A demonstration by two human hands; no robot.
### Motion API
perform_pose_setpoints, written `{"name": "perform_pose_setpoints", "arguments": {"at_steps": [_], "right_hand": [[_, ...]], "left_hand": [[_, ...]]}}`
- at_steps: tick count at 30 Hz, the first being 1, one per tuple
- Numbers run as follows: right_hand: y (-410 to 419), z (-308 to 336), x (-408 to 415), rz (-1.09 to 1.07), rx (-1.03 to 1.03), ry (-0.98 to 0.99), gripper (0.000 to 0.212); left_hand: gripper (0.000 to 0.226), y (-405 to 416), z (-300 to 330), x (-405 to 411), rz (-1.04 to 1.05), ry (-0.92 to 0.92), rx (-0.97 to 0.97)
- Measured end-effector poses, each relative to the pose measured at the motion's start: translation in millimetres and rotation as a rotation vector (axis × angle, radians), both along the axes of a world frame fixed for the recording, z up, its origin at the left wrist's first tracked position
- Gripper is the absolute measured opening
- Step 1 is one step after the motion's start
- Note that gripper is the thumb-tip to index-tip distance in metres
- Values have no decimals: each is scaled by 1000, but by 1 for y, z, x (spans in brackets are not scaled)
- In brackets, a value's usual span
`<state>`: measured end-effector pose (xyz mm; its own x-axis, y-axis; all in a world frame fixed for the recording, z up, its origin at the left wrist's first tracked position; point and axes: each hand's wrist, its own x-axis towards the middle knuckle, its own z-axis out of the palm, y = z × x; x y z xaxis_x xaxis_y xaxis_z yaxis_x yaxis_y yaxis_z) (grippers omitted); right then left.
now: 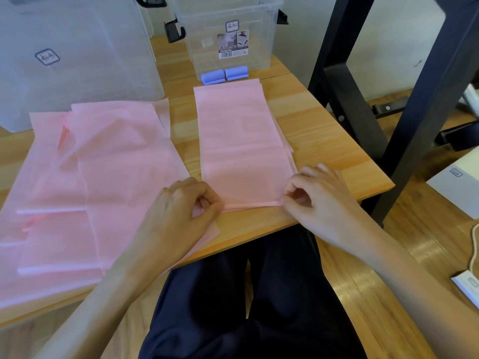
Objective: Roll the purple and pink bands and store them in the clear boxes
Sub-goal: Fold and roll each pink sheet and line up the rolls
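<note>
Left hand (pixel 186 203) and right hand (pixel 315 193) pinch the near, folded edge of a pink band (pixel 241 141) on the table (pixel 324 141).

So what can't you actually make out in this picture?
- Large clear box, head view: top and left side cut off by the frame, contents clouded.
- Small clear box: label print too small to read.
- Pink band: layer count hidden by stacking.
- Left hand: fingertips curled under, out of sight.
</note>
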<state>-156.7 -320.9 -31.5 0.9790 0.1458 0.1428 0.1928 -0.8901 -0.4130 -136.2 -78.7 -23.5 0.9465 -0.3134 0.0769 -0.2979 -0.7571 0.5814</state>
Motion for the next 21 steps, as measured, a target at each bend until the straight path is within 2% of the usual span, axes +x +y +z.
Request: {"name": "perform_pose_setpoints", "arguments": {"at_steps": [3, 9, 13, 18, 21], "right_hand": [[9, -1, 2, -70, -88, -78, 17], [-1, -16, 1, 3, 81, -215, 18], [-11, -25, -2, 35, 309, -189, 33], [-14, -24, -3, 59, 318, -198, 27], [-13, -17, 1, 5, 352, -88, 31]], "left_hand": [[14, -6, 0, -1, 53, -62, 87], [17, -3, -4, 2, 95, -175, 130], [12, 0, -7, -3, 60, -181, 59], [11, 4, -11, -5, 26, -163, -31], [12, 5, -9, 1, 25, -87, -70]]}}
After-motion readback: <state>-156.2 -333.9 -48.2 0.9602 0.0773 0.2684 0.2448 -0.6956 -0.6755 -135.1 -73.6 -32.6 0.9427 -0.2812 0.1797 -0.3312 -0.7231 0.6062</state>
